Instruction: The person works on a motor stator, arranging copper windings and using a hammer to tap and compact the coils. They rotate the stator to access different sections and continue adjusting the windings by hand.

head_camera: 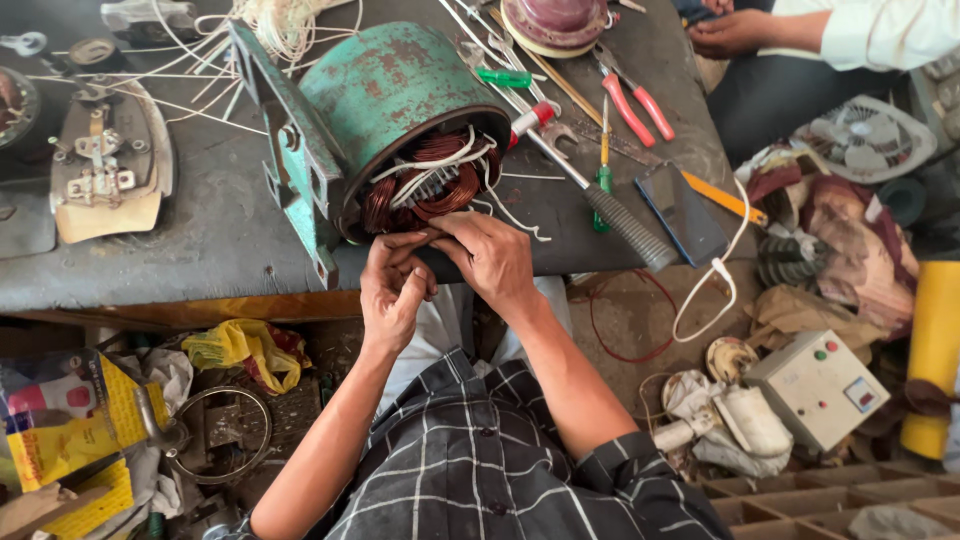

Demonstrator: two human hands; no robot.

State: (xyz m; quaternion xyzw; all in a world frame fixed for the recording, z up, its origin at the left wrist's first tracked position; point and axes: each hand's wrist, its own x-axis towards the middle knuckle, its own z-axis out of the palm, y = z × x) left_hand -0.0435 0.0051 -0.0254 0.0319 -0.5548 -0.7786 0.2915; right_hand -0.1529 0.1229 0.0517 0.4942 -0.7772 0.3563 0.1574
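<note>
We see both hands at the green motor housing (400,95): left hand (393,290) and right hand (492,258) pinch its copper windings (420,190), fingers curled.

a yellow and blue cardboard box (62,430) with a red and white picture lies on the floor at near left. a dark, blank phone screen (683,213) rests flat on the workbench's right edge, beside a yellow-handled tool (722,197).
</note>
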